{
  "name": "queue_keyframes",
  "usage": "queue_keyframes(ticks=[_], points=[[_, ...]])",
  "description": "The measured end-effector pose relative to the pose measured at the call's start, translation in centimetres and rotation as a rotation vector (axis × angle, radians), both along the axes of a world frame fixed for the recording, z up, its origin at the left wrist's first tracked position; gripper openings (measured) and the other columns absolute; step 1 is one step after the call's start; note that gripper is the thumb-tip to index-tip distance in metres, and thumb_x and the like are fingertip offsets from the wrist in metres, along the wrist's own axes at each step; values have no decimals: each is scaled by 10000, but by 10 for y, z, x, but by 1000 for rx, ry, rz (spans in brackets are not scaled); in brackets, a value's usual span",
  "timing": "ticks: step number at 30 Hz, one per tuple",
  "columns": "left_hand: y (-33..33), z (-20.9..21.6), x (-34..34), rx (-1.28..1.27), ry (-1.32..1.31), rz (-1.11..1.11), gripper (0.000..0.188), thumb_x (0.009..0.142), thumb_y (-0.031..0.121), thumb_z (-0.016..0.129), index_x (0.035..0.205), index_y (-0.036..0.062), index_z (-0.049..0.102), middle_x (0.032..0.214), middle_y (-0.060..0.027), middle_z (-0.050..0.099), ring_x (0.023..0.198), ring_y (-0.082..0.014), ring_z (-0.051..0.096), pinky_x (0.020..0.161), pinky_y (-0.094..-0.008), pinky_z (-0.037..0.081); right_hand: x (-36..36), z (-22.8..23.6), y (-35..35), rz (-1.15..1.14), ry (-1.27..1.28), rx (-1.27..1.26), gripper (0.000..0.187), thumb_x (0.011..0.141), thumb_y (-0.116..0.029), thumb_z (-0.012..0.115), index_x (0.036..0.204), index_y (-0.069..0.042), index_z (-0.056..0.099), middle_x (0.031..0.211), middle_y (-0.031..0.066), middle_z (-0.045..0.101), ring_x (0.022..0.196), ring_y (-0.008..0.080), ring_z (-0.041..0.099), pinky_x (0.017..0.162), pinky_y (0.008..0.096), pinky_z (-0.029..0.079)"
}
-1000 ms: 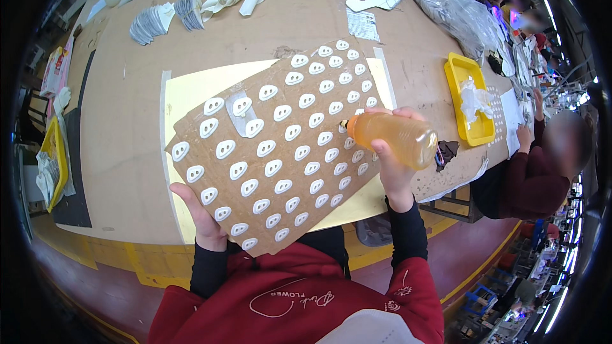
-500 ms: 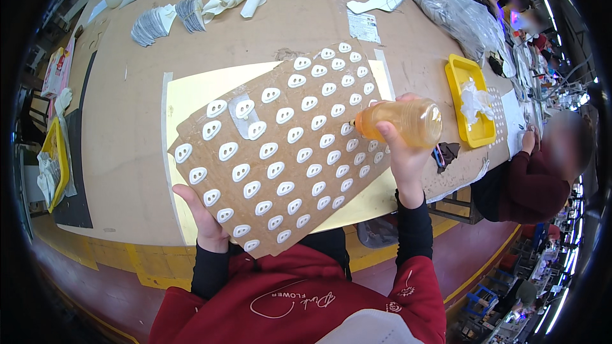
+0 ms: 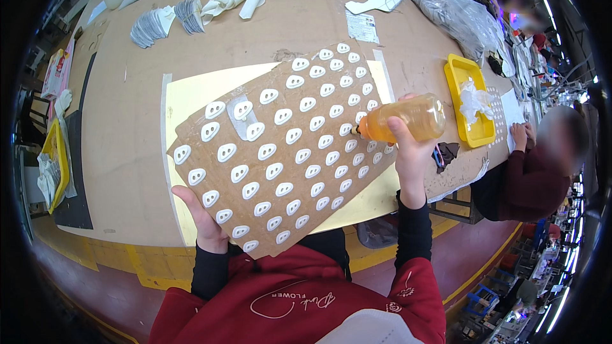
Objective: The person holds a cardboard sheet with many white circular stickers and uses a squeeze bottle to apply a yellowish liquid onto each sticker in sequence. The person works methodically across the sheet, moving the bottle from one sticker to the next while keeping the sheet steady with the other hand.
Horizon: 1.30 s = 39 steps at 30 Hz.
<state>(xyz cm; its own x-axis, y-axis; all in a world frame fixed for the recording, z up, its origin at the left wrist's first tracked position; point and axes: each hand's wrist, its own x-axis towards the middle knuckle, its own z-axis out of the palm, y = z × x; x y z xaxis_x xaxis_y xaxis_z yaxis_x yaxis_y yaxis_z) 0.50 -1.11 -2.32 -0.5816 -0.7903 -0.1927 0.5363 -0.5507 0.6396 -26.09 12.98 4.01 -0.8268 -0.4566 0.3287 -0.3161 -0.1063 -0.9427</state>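
My left hand (image 3: 203, 222) grips the lower left edge of a tilted brown cardboard sheet (image 3: 288, 100), thumb stretched along its side. Rows of small white oval pieces, each with two holes, lie across the sheet. A clear strip lies under two of them near the upper left. My right hand (image 3: 413, 156) is wrapped round a squeeze bottle (image 3: 408, 118) of amber liquid, held on its side. Its dark nozzle points left, at or just above a white oval piece (image 3: 345, 129) on the right half of the sheet. Whether any liquid comes out is too small to tell.
Pale yellow paper (image 3: 182, 99) is taped under the sheet. A yellow tray (image 3: 456, 92) with crumpled plastic stands to the right, near dark-handled scissors (image 3: 440, 156). White cut pieces (image 3: 153, 25) and a plastic bag (image 3: 446, 13) lie farther back. A co-worker (image 3: 532, 178) sits at right.
The bottle and my right hand have shifted slightly right, and the bottle tilts a little differently. The sheet has moved very slightly left. The co-worker's hands have moved.
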Motion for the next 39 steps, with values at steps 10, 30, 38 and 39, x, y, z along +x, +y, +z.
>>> queue_keyframes(ticks=[10, 30, 38, 39], points=[[0, 0, 0, 0, -1, -16, 764, 876, 654, 226, 1406, 105, 191, 1382, -120, 343, 1229, -246, 404, 974, -403, 411, -2, -14, 7, 69, -168, -6, 403, 761, -179, 731, 1053, -13, 509, 889, 53, 589, 787, 118, 585, 720, 249, 478], [-1, -5, 2, -1, -6, 16, 747, 888, 637, 226, 1408, 101, 192, 1386, -102, 338, 1238, -241, 388, 987, -394, 387, 2, -13, -10, 77, -105, -178, 407, 852, -181, 630, 1135, 5, 405, 1005, 150, 592, 914, 233, 624, 811, 303, 480], [-1, -2, 3, -17, -6, -35, 773, 877, 655, 224, 1409, 95, 188, 1387, -107, 340, 1240, -245, 386, 988, -399, 386, 5, -16, -12, 62, -57, -204, 426, 839, -168, 649, 1141, 2, 400, 1059, 99, 506, 957, 240, 610, 828, 313, 476], [-1, -2, 3, -16, 0, -40, 778, 874, 659, 224, 1409, 95, 188, 1387, -108, 340, 1241, -247, 385, 989, -400, 386, 4, -19, -11, 63, -59, -204, 428, 837, -165, 651, 1140, 2, 399, 1063, 97, 501, 958, 239, 609, 830, 313, 476]])
